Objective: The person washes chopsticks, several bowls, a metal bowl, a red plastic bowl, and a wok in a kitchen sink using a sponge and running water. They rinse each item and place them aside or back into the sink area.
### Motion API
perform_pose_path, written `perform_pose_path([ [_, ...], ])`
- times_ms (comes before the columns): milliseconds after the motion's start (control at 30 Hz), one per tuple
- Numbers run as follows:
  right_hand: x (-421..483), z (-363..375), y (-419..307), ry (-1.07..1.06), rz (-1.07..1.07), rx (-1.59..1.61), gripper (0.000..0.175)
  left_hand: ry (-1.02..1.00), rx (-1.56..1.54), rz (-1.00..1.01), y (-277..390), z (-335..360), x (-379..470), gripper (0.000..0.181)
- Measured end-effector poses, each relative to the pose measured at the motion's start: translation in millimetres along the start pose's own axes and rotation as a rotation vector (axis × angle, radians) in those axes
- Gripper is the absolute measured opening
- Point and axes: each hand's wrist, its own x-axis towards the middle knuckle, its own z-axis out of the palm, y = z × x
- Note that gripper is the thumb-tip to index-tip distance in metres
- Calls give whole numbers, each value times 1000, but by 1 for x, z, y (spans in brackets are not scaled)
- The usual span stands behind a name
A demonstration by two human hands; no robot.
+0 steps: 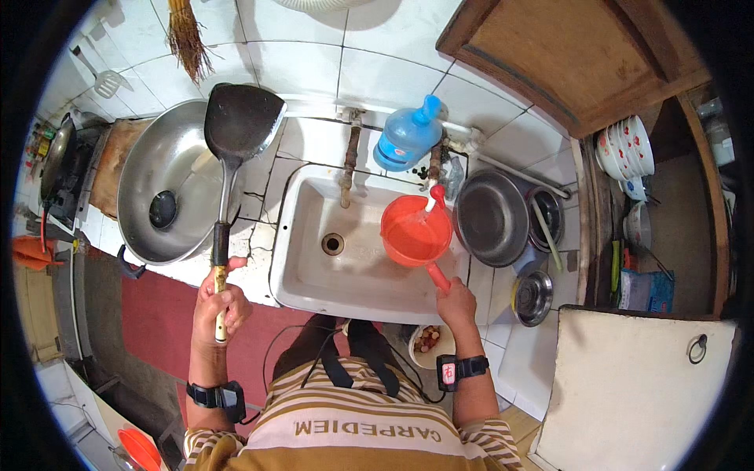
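My left hand (221,303) is closed around the pale handle of a wok spatula (244,126), held with its broad dark blade pointing away from me. Behind the spatula, a large steel wok (147,141) stands on the counter with a black ladle (164,209) lying inside. My right hand (456,303) grips the handle of a red plastic water dipper (415,238) over the right side of the white sink (365,288). The dipper's bowl is under a tap with a red knob (437,193), and water appears to run into it.
A blue plastic jug (409,138) stands behind the sink beside an old tap pipe (351,156). Dark metal basins (493,218) and a small steel bowl (533,298) sit to the right. An open cupboard holds stacked bowls (627,147). A bucket (433,356) is on the floor below.
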Motion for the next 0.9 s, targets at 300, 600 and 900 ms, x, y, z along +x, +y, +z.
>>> perform_pose_path([
  [300, -14, 13, -1, 65, 87, 126, 30, -187, 176, -335, 16, 6, 12, 47],
  [600, -20, 29, 10, 113, 86, 157, 28, -494, 411, -698, -121, 166, 99, 26],
  [900, 1, 82, 47, -218, -79, -13, 41, -231, 279, -968, -288, 264, 149, 22],
])
